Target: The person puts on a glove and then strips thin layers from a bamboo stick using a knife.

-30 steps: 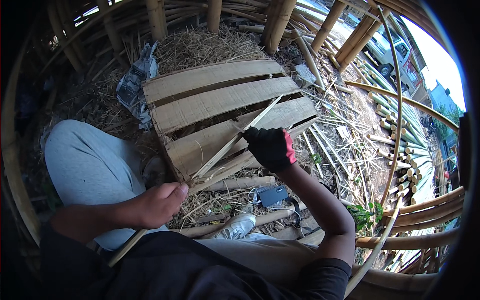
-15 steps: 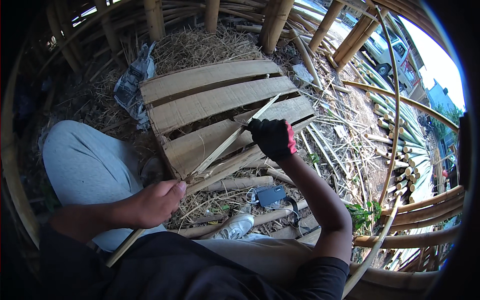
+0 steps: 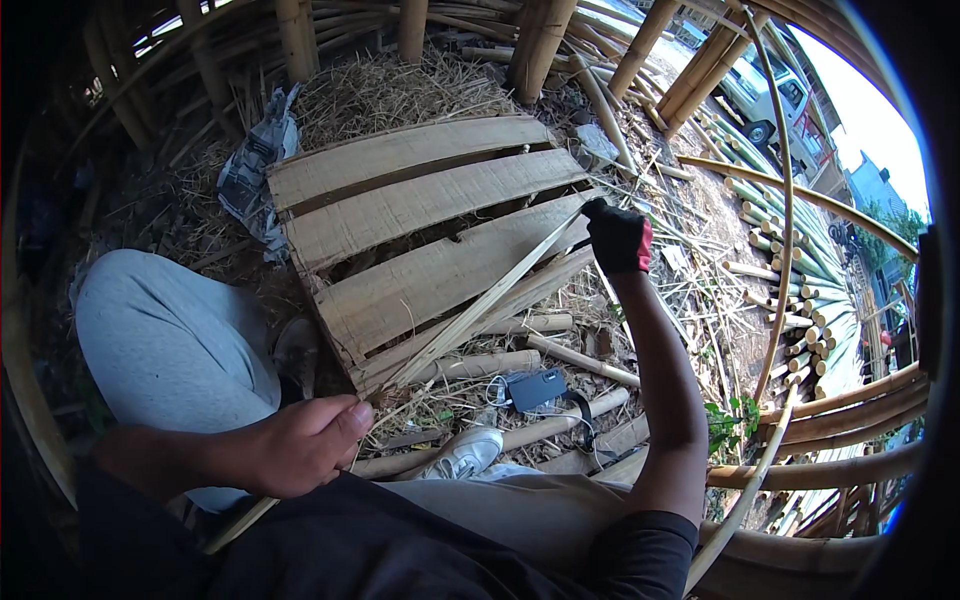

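My right hand [image 3: 618, 238] is clenching, contents unclear. My left hand [image 3: 295, 448] is gripping a rough strip [image 3: 490, 297], seemingly unfinished.

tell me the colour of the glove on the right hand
Black, with red toward the wrist; the glove shows in the head view.

Bare L hand [image 3: 295, 447] is held low w/ fingers [image 3: 322, 466] curled, thumb [image 3: 344, 423] on top; gloved R hand [image 3: 617, 238] is clenched tight, R arm [image 3: 672, 365] extended fwd & elbow [image 3: 682, 440] slightly bent.
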A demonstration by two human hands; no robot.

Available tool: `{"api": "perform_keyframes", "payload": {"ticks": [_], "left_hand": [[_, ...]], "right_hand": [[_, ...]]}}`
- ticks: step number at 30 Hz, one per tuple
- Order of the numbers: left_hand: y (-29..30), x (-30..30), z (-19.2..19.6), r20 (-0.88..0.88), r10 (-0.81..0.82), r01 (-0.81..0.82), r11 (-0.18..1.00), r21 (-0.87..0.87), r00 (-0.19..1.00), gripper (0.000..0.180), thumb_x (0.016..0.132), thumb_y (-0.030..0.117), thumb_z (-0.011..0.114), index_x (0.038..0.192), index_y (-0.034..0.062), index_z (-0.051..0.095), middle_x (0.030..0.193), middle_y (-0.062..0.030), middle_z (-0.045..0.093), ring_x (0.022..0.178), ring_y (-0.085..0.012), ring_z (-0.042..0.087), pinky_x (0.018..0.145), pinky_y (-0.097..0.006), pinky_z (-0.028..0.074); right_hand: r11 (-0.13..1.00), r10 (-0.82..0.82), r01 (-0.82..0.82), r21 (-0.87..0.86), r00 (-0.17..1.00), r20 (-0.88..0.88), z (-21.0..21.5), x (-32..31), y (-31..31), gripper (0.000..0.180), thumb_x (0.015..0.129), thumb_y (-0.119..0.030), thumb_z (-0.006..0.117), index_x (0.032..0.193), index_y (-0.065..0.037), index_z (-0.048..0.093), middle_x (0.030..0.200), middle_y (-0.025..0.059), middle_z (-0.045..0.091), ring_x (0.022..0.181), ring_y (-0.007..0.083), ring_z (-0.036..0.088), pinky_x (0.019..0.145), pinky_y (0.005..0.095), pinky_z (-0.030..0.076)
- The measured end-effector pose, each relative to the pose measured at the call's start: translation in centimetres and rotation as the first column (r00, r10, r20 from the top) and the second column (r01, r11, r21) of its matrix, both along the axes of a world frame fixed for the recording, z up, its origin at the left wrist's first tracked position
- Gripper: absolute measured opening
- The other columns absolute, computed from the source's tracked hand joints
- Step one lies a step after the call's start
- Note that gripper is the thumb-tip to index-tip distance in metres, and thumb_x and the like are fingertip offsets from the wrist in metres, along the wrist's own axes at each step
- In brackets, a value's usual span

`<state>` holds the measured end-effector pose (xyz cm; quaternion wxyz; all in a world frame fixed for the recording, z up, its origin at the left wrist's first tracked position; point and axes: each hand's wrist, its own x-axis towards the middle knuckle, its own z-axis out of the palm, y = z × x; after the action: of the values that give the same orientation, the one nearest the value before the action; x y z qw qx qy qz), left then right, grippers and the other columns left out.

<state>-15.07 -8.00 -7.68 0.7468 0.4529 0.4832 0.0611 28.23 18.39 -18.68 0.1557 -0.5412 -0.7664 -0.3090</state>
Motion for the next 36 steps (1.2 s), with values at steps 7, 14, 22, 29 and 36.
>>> {"api": "perform_keyframes", "payload": {"ticks": [7,14,22,29,36], "left_hand": [[-0.7,0.8,2.2,0.093,0.047,-0.034,0.991,-0.131,0.995,0.038,0.109,0.043,0.033,0.093,0.0097,0.043,0.068,0.0034,0.038,0.059,-0.0058,0.037,0.055,-0.024,0.037],[1.6,-0.5,1.8,0.082,0.151,-0.147,0.988,-0.047,0.985,0.038,0.108,0.048,0.029,0.100,0.0133,0.041,0.067,0.0060,0.033,0.046,-0.0033,0.029,0.039,-0.022,0.027],[1.8,0.0,-2.1,0.037,0.085,-0.079,0.987,-0.143,0.996,0.035,0.109,0.045,0.027,0.099,0.0127,0.037,0.066,0.0046,0.034,0.043,-0.0037,0.029,0.037,-0.021,0.028],[2.0,-0.6,-3.0,0.041,0.032,-0.025,0.987,-0.162,0.999,0.041,0.108,0.049,0.028,0.099,0.0109,0.040,0.064,0.0043,0.036,0.042,-0.0053,0.035,0.039,-0.023,0.035],[1.9,-1.7,-4.1,0.064,-0.090,0.103,0.966,-0.238,0.994,0.083,0.090,0.080,0.007,0.097,0.0082,0.047,0.060,0.0000,0.045,0.047,-0.0161,0.059,0.046,-0.030,0.051]], "right_hand": [[0.970,-0.244,0.244,-0.002,0.970,-0.019,-2.8,8.1,1.7,0.013,0.088,-0.023,0.059,0.091,-0.019,0.071,0.074,0.0115,0.071,0.068,0.0300,0.071,0.059,0.0442,0.053],[0.835,-0.522,0.498,-0.237,0.851,-0.052,-3.8,13.3,-2.9,0.022,0.091,-0.024,0.052,0.104,-0.019,0.069,0.090,0.0120,0.073,0.080,0.0339,0.072,0.069,0.0473,0.054],[0.860,-0.282,-0.034,-0.509,0.800,-0.530,-0.8,5.5,-2.8,0.028,0.099,-0.031,0.048,0.117,-0.016,0.063,0.096,0.0119,0.068,0.087,0.0326,0.067,0.076,0.0420,0.052],[0.718,0.283,-0.504,-0.480,0.841,-0.461,-0.2,-5.4,-5.1,0.028,0.102,-0.022,0.046,0.125,-0.016,0.061,0.098,0.0089,0.067,0.083,0.0270,0.068,0.075,0.0366,0.055],[0.779,0.325,-0.431,-0.456,0.899,-0.294,1.2,-10.7,-8.2,0.018,0.096,-0.027,0.055,0.110,-0.020,0.065,0.091,0.0075,0.066,0.081,0.0300,0.068,0.067,0.0421,0.057]]}}
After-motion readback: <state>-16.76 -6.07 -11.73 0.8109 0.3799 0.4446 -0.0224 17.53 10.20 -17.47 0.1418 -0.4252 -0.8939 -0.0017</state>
